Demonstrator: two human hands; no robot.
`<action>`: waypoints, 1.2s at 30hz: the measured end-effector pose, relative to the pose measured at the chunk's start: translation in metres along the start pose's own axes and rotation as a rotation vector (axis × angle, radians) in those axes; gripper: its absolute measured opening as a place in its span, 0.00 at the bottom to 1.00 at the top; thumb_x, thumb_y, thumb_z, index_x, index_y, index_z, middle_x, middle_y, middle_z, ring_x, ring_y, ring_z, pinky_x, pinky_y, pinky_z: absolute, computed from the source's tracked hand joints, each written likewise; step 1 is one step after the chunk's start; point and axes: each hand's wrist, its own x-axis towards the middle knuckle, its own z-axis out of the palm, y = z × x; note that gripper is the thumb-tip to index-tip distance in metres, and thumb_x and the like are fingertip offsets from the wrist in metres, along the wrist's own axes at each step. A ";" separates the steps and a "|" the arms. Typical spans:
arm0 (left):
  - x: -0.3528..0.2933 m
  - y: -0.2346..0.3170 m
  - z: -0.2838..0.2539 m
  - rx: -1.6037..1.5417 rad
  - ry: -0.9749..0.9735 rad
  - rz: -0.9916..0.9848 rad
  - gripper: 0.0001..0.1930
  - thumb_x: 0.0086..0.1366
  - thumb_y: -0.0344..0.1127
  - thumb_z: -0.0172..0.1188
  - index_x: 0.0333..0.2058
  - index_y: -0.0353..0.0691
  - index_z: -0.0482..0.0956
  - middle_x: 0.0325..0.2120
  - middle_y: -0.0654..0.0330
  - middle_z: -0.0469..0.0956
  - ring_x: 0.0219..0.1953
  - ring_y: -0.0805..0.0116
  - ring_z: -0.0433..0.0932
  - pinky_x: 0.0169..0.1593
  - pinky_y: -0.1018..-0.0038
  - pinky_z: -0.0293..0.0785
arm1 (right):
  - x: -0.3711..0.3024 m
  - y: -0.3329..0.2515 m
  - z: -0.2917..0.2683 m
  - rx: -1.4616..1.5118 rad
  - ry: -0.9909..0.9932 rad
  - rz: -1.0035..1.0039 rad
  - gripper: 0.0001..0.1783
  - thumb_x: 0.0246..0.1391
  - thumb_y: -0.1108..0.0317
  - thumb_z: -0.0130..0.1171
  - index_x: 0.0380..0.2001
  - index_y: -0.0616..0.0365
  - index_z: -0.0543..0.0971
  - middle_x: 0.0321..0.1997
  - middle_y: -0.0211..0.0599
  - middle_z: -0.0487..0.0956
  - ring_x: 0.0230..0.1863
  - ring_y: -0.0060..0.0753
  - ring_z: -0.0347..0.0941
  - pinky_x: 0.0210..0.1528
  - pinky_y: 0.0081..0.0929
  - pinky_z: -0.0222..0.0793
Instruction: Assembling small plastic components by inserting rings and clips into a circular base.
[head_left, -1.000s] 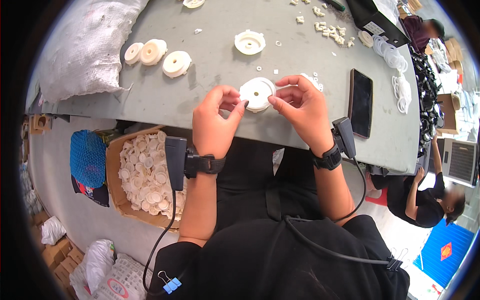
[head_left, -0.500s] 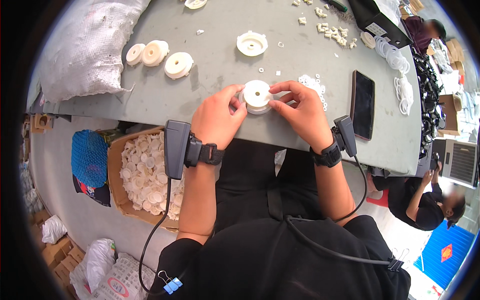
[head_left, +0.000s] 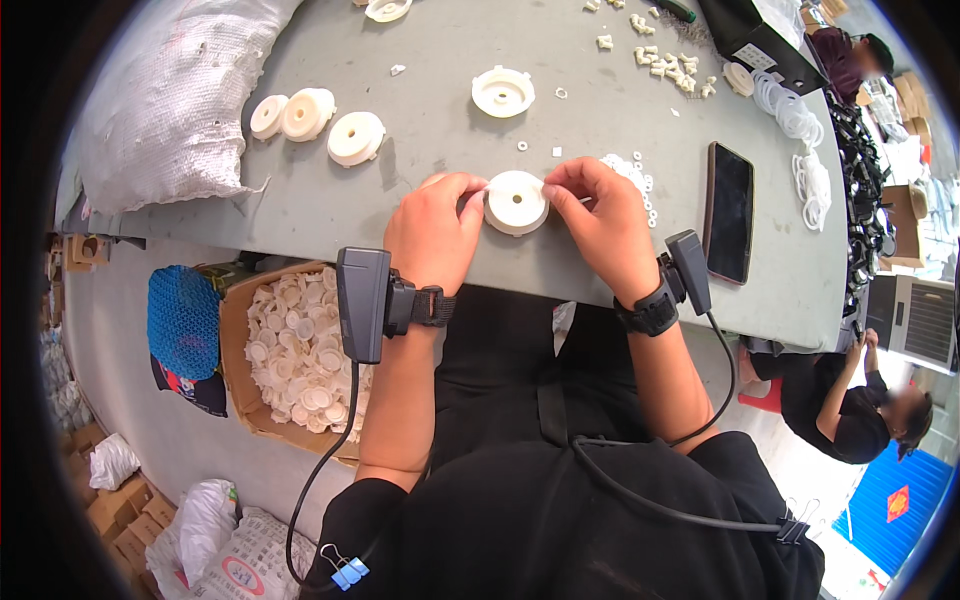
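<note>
A white round plastic part with a small hole at its centre lies near the table's front edge. My left hand is closed in a pinch at its left rim. On the opposite rim, my right hand pinches with thumb and forefinger. Whether a thin ring or film is also between my fingertips is hard to make out. Beyond the part are a small white ring, a small white square piece and an open white round housing. Small white rings lie scattered beside my right hand.
Several cream round parts sit at left by a white woven sack. A phone, translucent rings and small cream fittings occupy the right. A carton of white caps stands below the table. Another person is at right.
The round part sits slightly lower in the picture, and its face appears flatter between my hands. My fingertips have shifted outward to its upper rim.
</note>
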 end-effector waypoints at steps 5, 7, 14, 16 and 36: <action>0.004 0.002 0.000 0.027 0.031 -0.023 0.09 0.59 0.33 0.57 0.36 0.37 0.80 0.27 0.56 0.81 0.24 0.67 0.78 0.31 0.73 0.73 | 0.005 -0.002 0.003 -0.020 0.038 -0.019 0.08 0.50 0.70 0.57 0.34 0.61 0.77 0.29 0.43 0.80 0.31 0.39 0.78 0.35 0.29 0.71; 0.008 0.003 -0.001 0.039 -0.033 -0.057 0.09 0.60 0.33 0.56 0.35 0.36 0.80 0.25 0.56 0.80 0.23 0.67 0.78 0.31 0.73 0.72 | 0.007 -0.004 0.003 -0.007 0.024 0.031 0.07 0.50 0.71 0.56 0.33 0.61 0.75 0.28 0.43 0.80 0.32 0.41 0.78 0.36 0.31 0.71; 0.021 0.004 -0.004 0.156 -0.084 -0.030 0.10 0.60 0.37 0.56 0.31 0.35 0.77 0.22 0.56 0.79 0.19 0.67 0.76 0.28 0.71 0.71 | 0.011 -0.004 0.009 -0.019 0.063 0.020 0.06 0.51 0.75 0.57 0.30 0.61 0.70 0.24 0.29 0.73 0.27 0.19 0.69 0.28 0.19 0.68; 0.025 0.006 -0.008 0.154 -0.178 -0.083 0.11 0.60 0.38 0.55 0.29 0.35 0.75 0.21 0.56 0.78 0.19 0.64 0.75 0.28 0.69 0.70 | 0.014 -0.001 0.007 0.027 0.038 0.069 0.08 0.48 0.73 0.57 0.32 0.60 0.72 0.27 0.42 0.78 0.31 0.42 0.76 0.35 0.33 0.70; 0.027 -0.046 -0.024 0.368 0.556 0.033 0.22 0.54 0.35 0.62 0.50 0.47 0.73 0.52 0.57 0.66 0.57 0.54 0.60 0.57 0.57 0.55 | 0.072 -0.006 0.030 -0.638 0.169 -0.563 0.14 0.45 0.71 0.61 0.38 0.54 0.77 0.38 0.38 0.79 0.42 0.45 0.72 0.45 0.34 0.67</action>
